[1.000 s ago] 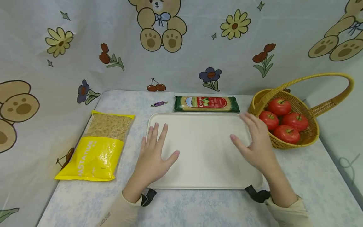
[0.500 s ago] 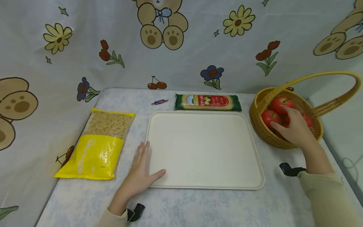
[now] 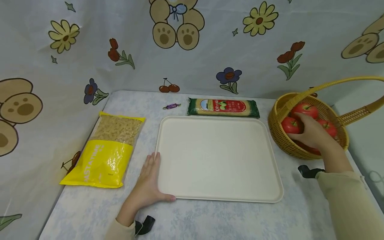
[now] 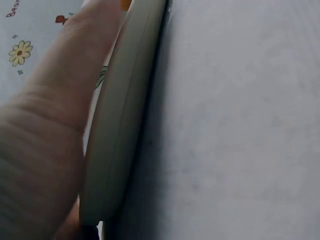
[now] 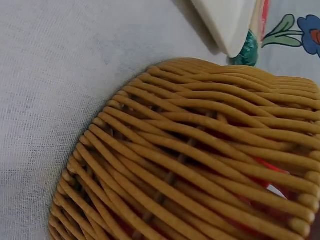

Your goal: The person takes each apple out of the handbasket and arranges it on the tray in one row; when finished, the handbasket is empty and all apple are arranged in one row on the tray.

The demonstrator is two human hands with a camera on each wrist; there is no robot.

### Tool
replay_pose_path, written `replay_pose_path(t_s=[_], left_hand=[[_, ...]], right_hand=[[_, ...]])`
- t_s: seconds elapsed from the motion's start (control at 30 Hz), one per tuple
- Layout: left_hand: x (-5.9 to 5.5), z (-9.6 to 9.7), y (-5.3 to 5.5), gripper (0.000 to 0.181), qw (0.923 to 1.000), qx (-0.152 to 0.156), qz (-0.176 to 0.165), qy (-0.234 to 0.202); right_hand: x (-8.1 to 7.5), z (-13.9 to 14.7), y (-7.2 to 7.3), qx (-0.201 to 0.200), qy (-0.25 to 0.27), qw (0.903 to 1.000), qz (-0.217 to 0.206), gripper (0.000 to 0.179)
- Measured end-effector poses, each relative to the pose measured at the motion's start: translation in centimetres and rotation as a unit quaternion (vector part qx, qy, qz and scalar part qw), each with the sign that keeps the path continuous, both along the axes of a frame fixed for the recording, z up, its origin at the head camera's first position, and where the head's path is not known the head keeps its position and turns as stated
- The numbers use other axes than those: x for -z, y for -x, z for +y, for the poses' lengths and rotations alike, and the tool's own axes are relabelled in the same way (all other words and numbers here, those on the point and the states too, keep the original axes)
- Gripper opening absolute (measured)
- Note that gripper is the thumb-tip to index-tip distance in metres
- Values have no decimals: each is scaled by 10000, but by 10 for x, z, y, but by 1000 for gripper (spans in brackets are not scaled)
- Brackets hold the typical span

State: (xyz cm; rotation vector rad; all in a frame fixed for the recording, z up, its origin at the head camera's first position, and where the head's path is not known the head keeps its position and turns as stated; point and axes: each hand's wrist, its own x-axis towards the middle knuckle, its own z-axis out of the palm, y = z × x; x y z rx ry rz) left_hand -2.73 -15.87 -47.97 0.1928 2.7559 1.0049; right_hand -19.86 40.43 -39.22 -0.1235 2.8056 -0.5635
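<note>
At the front left corner of the white tray (image 3: pixel 220 160), my left hand (image 3: pixel 147 183) rests with its fingers straight along the left edge and its thumb along the front edge. In the left wrist view the hand (image 4: pixel 45 140) lies against the tray's side wall (image 4: pixel 122 115). My right hand (image 3: pixel 313 133) reaches into a yellow wicker basket (image 3: pixel 279 140) holding several red apples. Its thumb and fingers curl round the leftmost apple (image 3: pixel 289 125). Another apple (image 3: pixel 305 109) sits behind it. The basket's woven side (image 5: pixel 175 150) hides this hand in the right wrist view.
A yellow bag of pasta (image 3: pixel 105 160) lies left of the tray. Behind the tray are a green-ended pasta packet (image 3: pixel 223 107) and a small purple wrapped candy (image 3: pixel 172 106). The basket's tall handle (image 3: pixel 357 115) arches to the right. A patterned cloth (image 3: pixel 192 66) hangs at the back.
My right hand has moved from over the tray into the basket and closed round an apple. My left hand has shifted left and down to the tray's front left corner.
</note>
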Motion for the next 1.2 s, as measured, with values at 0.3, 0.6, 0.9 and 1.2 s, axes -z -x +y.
replay_pose_path(t_s=[0.3, 0.6, 0.9, 1.2], left_hand=[[-3, -1, 0, 166, 9994, 315, 88, 84], [-4, -1, 0, 167, 9996, 266, 40, 40], [-2, -2, 1, 168, 9999, 151, -16, 31], [-3, -3, 0, 167, 9999, 116, -77, 33]], right_hand=[[4, 3, 5, -103, -249, 9991, -330, 107], [3, 3, 1, -16, -280, 9995, -161, 108], [-1, 1, -11, 271, 285, 9958, 828, 103], [-15, -8, -33, 736, 498, 9822, 1657, 99]])
